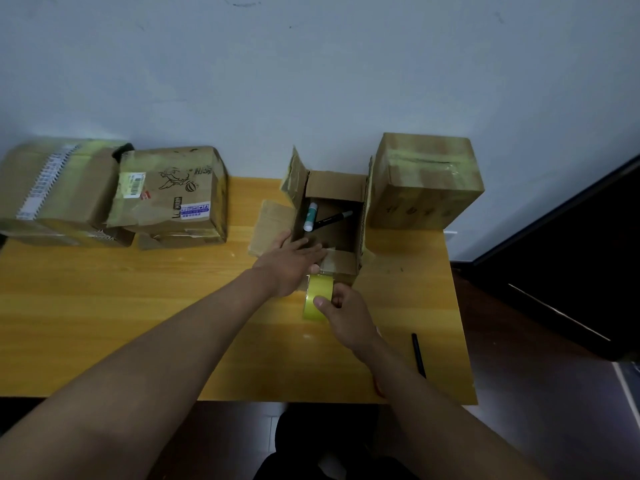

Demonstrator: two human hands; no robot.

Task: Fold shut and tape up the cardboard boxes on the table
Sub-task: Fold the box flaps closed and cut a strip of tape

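An open cardboard box [341,252] stands mid-table with its left and right flaps up. Inside lie a white glue stick [310,216] and a black marker [333,219]. My left hand [294,263] lies with straight fingers across the box's near flap and front rim, pressing it. My right hand [341,311] grips a yellow tape roll [317,297] just in front of the box, and the tape's end meets the box's front wall under my left thumb.
A taped box [427,181] stands right of the open one, against the wall. Two closed boxes [173,194] [59,188] sit at the table's left rear. A black pen [418,355] lies near the table's right front edge. A dark cabinet [571,265] stands at right.
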